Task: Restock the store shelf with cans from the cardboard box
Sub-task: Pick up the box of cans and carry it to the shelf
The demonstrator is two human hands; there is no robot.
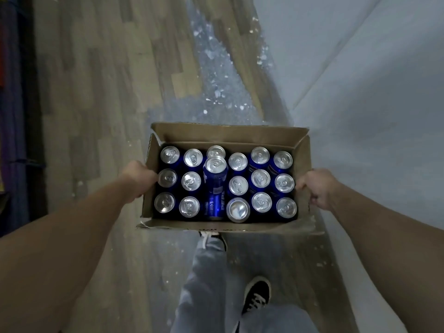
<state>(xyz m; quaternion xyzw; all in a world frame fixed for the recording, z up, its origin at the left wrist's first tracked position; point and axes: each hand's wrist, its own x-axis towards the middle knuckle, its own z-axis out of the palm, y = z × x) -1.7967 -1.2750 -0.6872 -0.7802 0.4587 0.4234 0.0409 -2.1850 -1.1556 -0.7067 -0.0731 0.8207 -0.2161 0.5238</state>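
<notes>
An open cardboard box [223,133] is carried in front of me above the floor. It holds several blue cans with silver tops, standing upright in rows. One blue can [215,188] lies tilted on top of the others in the middle, and one can [237,209] near the front stands upside down. My left hand [137,180] grips the box's left wall, fingers curled over the rim. My right hand [317,188] grips the right wall the same way.
Wood-pattern flooring [108,80] runs ahead, with a worn grey patch [216,75] flecked white. A pale grey surface [372,80] rises on the right. A dark shelf edge [14,116] lines the far left. My legs and black shoes [257,294] show below the box.
</notes>
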